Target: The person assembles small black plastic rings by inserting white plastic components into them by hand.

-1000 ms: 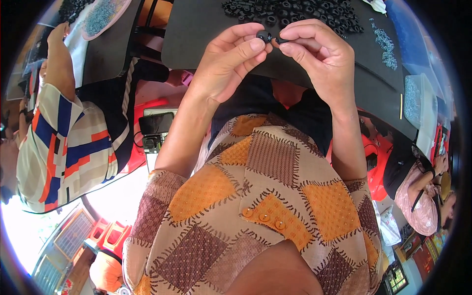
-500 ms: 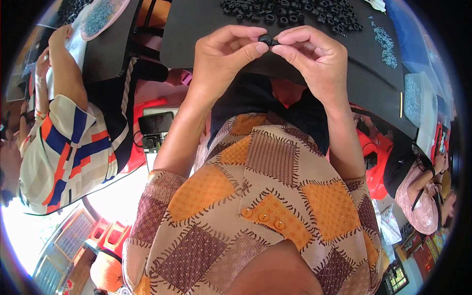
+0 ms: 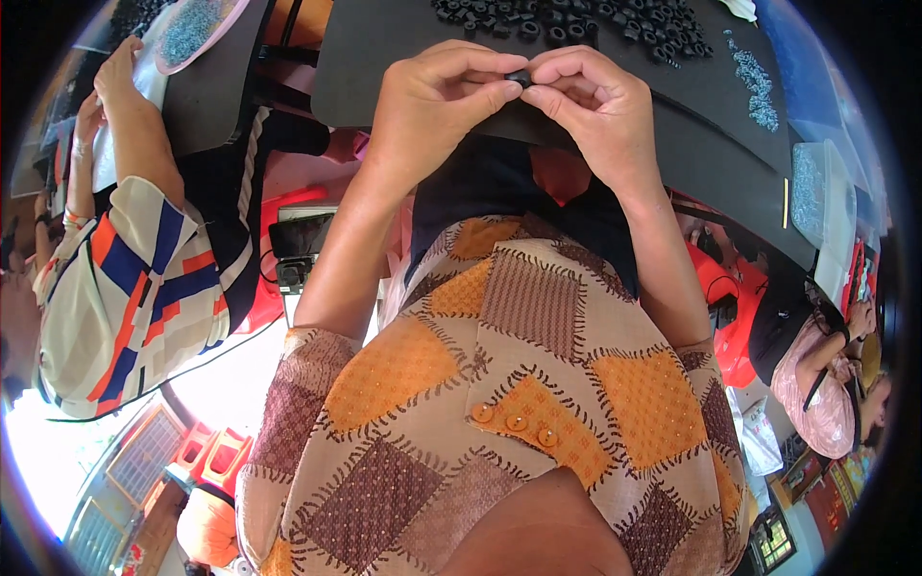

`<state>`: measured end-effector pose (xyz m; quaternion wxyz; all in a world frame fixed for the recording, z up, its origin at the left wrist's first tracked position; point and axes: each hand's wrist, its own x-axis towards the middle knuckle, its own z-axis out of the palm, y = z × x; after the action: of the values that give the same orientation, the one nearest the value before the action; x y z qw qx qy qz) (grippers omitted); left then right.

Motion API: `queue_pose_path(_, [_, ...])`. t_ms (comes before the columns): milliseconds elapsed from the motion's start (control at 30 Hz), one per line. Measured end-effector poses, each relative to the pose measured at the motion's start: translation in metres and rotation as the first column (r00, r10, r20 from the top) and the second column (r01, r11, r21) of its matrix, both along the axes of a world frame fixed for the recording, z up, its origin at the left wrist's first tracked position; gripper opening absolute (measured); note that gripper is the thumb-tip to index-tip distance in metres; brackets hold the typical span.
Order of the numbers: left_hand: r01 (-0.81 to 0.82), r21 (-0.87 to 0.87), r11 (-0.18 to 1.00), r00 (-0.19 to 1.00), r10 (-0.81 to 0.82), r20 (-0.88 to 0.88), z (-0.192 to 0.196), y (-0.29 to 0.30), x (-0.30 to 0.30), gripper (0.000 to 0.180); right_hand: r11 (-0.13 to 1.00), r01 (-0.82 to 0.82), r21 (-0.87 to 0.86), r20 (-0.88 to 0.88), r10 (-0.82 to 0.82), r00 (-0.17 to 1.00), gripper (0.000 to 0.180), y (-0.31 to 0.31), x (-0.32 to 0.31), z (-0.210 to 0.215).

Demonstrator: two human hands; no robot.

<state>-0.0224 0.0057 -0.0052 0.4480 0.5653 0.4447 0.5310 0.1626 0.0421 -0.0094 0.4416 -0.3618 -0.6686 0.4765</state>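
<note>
Left hand (image 3: 432,104), right hand (image 3: 611,117), seemingly one black piece (image 3: 520,77) between

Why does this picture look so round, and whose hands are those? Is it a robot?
No robot here: these are a person's own bare hands, the left hand and the right hand. The camera sits on the person's head and looks down, so you also see the patchwork top. Its very wide lens bends straight edges, which makes everything look round.

The fingertips of both hands meet at a small black piece. On the dark table is a pile of black parts, with tiny bluish bits scattered to the right. A see-through tub near the right edge holds similar bits.
</note>
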Motion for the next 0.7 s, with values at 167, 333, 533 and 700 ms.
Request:
queue_pose_path(167, [-0.006,0.036,0.999,0.985,0.012,-0.169,0.004,0.003,-0.003,0.022,0.997,0.016,-0.075,0.086,-0.01,0.996,0.013,-0.001,-0.003,0.008])
queue_pose_path(333, [-0.043,-0.004,0.999,0.973,0.041,-0.227,0.002,0.002,-0.003,0.024,0.98,-0.004,0.198,0.294,-0.055,0.954,0.017,0.001,-0.007,0.015])
queue_pose_path(533, [-0.053,0.029,0.998,0.962,0.059,-0.268,0.004,0.0,0.0,0.026,0.993,-0.002,0.117,0.302,-0.034,0.953,0.016,-0.004,-0.007,0.014])
queue_pose_path(700, [-0.053,0.138,0.989,0.924,0.101,-0.369,0.003,-0.001,0.001,0.03,0.993,-0.039,0.113,0.333,-0.001,0.943,0.012,-0.003,-0.004,0.021])
